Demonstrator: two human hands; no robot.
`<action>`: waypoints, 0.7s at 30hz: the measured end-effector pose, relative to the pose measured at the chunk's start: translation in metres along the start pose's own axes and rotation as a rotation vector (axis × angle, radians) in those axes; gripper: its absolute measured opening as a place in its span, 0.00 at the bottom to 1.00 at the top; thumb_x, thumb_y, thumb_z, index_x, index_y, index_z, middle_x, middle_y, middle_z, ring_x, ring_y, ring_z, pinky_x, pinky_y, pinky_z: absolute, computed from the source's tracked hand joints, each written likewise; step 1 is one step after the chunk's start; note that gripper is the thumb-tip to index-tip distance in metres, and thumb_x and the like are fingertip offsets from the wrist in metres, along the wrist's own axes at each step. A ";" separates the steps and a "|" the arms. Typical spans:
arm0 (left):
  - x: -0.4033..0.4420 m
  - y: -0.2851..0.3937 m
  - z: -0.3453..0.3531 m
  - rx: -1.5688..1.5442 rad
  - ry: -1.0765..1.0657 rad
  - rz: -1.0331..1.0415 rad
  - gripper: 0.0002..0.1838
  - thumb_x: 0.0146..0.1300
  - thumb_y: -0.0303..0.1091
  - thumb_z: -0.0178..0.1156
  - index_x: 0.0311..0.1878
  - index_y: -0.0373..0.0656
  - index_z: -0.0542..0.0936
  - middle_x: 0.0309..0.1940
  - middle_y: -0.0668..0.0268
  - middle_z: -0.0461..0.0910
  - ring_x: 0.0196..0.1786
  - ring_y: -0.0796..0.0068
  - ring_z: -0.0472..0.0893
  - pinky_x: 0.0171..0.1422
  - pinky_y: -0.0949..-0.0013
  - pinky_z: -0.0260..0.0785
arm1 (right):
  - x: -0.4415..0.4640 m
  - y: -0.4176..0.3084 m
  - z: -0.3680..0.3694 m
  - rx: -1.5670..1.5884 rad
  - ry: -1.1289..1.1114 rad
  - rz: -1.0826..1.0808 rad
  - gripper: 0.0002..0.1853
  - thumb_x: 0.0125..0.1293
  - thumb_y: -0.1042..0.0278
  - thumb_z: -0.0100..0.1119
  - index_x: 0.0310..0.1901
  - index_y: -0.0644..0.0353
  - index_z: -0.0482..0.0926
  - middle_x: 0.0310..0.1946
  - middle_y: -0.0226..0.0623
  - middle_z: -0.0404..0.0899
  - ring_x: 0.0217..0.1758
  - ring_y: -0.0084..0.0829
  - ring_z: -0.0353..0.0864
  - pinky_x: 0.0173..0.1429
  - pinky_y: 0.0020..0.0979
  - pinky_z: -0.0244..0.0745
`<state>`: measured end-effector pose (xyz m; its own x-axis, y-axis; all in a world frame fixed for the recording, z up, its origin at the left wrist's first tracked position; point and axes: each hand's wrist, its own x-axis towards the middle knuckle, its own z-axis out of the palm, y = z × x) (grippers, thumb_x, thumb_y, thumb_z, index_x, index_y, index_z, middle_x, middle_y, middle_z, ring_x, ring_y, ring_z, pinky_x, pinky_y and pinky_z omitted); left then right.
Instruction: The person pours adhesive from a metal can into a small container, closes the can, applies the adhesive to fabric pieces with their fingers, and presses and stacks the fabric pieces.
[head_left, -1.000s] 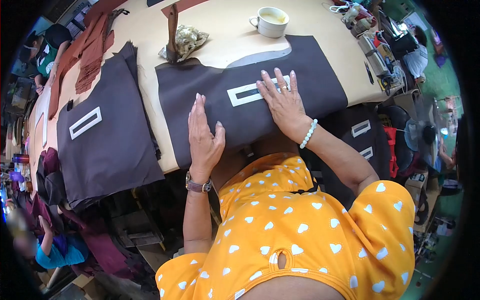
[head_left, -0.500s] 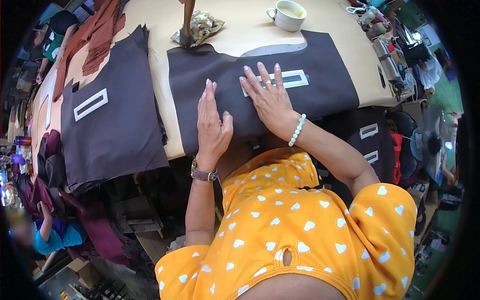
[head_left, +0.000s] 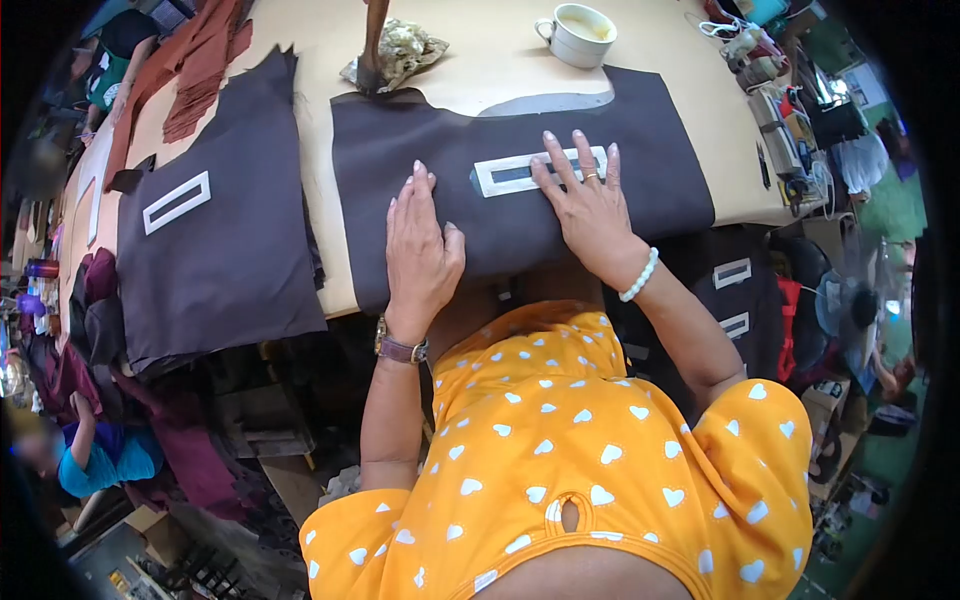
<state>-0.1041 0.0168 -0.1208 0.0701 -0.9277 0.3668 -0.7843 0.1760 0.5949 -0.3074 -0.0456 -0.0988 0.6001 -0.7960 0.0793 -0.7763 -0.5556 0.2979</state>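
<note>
A dark cloth piece (head_left: pixel 450 130) lies along the table's front edge. On it is a white rectangular frame-shaped strip (head_left: pixel 497 178) with a dark slot in its middle. My right hand (head_left: pixel 598 212) rests on the right part of this strip, fingers spread and pressed flat. Left of the strip, my left hand (head_left: pixel 422 250) touches the cloth on its edge, fingers extended and the thumb apart. Neither hand grips anything. Another dark cloth stack (head_left: pixel 230 230) lies to the left, bearing a similar white frame (head_left: pixel 177 202).
Behind the cloth are a white cup (head_left: pixel 578 36) and a brush handle (head_left: pixel 374 40) beside a crumpled bag of pale paste (head_left: pixel 405 52). Rust-coloured cloth (head_left: pixel 197 85) lies at the back left. Tools and cables (head_left: pixel 790 150) sit at the right edge. Co-workers are at the left.
My right hand slid left over the white strip, then back right, uncovering its left end. My left hand stays nearly in place on the cloth. The view has shifted a little.
</note>
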 end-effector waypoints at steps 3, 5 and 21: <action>-0.001 -0.001 0.001 0.026 0.004 0.007 0.37 0.52 0.25 0.48 0.68 0.34 0.53 0.59 0.51 0.68 0.65 0.52 0.62 0.70 0.52 0.50 | -0.006 0.003 -0.006 -0.243 -0.051 -0.024 0.28 0.61 0.65 0.46 0.65 0.56 0.62 0.70 0.40 0.47 0.74 0.46 0.41 0.71 0.58 0.33; -0.001 0.000 0.001 0.026 0.008 0.009 0.37 0.52 0.24 0.49 0.68 0.34 0.52 0.58 0.51 0.68 0.64 0.53 0.64 0.70 0.53 0.49 | -0.006 0.002 -0.008 -0.349 -0.081 -0.036 0.29 0.61 0.64 0.46 0.65 0.57 0.61 0.70 0.39 0.47 0.74 0.46 0.42 0.72 0.58 0.33; 0.000 -0.003 -0.002 0.010 -0.043 0.041 0.35 0.53 0.28 0.48 0.66 0.31 0.55 0.62 0.46 0.62 0.66 0.49 0.60 0.71 0.51 0.47 | 0.009 -0.054 -0.011 0.079 -0.008 0.058 0.29 0.60 0.67 0.48 0.65 0.46 0.62 0.71 0.38 0.46 0.73 0.50 0.43 0.70 0.60 0.37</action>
<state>-0.1009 0.0169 -0.1210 0.0118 -0.9331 0.3594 -0.7922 0.2106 0.5728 -0.2579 -0.0199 -0.1042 0.5523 -0.8291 0.0865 -0.8227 -0.5255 0.2168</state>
